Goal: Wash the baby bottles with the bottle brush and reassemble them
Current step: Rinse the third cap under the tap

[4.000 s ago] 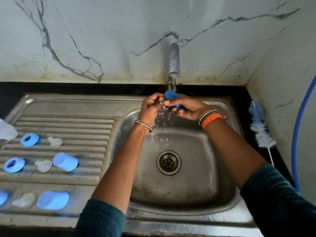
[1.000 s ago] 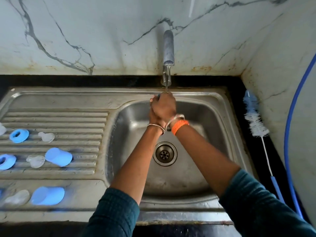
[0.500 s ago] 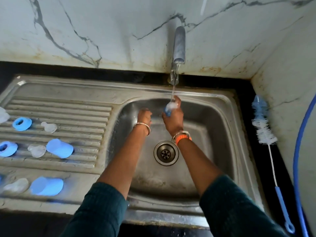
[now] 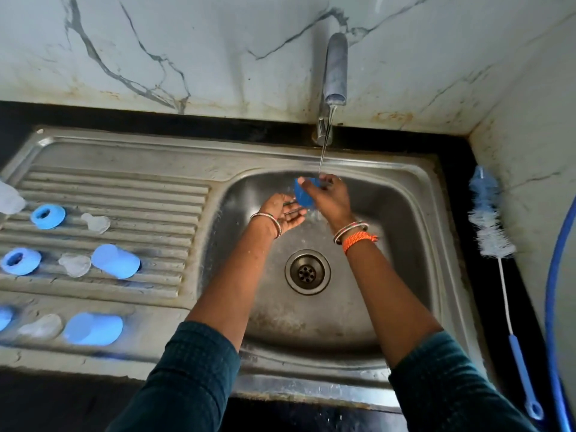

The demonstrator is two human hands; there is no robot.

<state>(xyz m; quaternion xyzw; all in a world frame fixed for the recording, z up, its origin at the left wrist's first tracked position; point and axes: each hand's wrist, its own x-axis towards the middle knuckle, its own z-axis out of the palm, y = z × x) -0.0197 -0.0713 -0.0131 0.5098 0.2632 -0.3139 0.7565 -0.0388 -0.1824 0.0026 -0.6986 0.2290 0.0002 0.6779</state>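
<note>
1. While the tap is running, both forearms reach from the near edge of the stainless steel sink basin [image 4: 414, 244] toward its far wall; the round metal drain [image 4: 307, 272] lies between the two arms, nearer to me than the hands.
2. The left hand [image 4: 285, 213] is just beyond the drain, on the left. Its palm is turned up, fingers straight and relaxed, and it holds nothing. It sits just below and beside the blue part, ready to receive it, in my opinion.
3. The right hand [image 4: 330, 198] is a little farther and higher. Its fingers are curled round a small blue plastic bottle cap [image 4: 304, 193], approx. cup shaped. The cap is in the air, over the far part of the basin.
4. The key relation: the cap lies at the left side of the right hand, i.e. between the two hands. Which way its long axis or its open mouth points I cannot tell, as the fingers hide much of it.
5. The thin water stream [image 4: 324, 148] falls from the grey metal tap spout [image 4: 335, 70] onto the right hand's fingertips, at the far right side of the cap, not clearly into it.
6. So the next move prob. needs only a small shift of the cap to the right, under the stream, or a handover down to the left hand, which is the nearer free hand.
</note>
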